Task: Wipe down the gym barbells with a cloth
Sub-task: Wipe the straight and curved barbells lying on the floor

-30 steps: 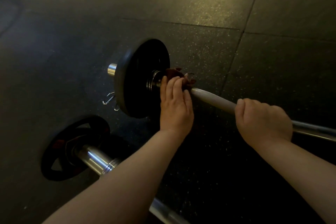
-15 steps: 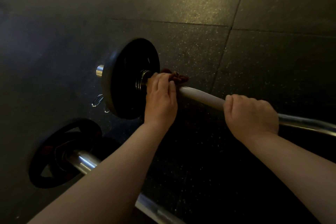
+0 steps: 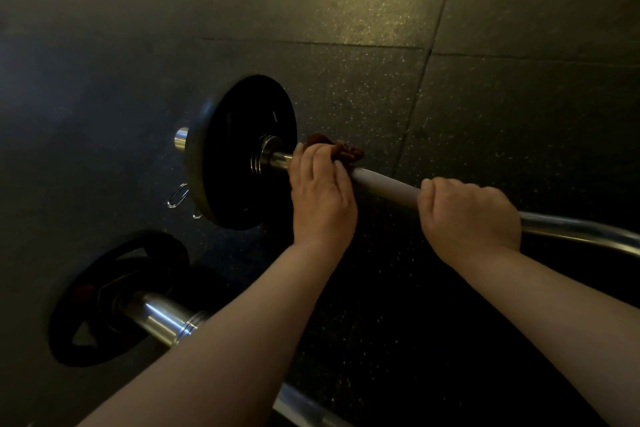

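Barbell is down on the dark speckled rubber floor with a black plate on its end. The left hand is curled over the shaft right by the plate's collar, holding a reddish-brown cloth against the bar. Right hand is fisted tight around the pale stretch of the same shaft, near the left one, while a second barbell lies closer to the camera and a wire spring clip sits just beside the plate.

Your left hand presses a dark red cloth onto the barbell just beside the black plate; your right hand grips the bar farther from that plate.
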A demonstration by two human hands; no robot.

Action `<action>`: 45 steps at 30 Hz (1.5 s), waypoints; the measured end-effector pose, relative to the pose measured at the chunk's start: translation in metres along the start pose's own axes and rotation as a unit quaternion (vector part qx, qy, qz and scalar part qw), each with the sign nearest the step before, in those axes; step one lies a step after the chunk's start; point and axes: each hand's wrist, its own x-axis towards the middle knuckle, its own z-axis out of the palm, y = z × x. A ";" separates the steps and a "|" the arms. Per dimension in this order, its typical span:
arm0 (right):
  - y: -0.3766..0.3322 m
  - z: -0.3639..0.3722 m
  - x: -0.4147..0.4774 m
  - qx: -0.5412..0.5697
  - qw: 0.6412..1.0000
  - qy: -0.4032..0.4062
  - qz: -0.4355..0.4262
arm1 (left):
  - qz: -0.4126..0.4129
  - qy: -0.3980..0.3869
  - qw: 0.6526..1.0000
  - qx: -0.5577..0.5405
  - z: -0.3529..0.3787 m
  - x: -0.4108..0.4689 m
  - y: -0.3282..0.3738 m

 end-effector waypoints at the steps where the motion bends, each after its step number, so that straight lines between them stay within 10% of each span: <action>1: 0.000 0.000 0.000 0.004 1.000 0.002 0.004 | -0.004 -0.006 1.000 -0.005 0.004 -0.002 0.004; 12: -0.001 -0.012 0.010 0.002 0.995 -0.104 -0.008 | 0.023 -0.030 0.998 0.046 -0.001 -0.003 -0.003; 45: -0.001 0.001 0.003 -0.011 0.999 0.030 -0.010 | 0.149 -0.005 0.980 0.132 0.017 -0.010 -0.002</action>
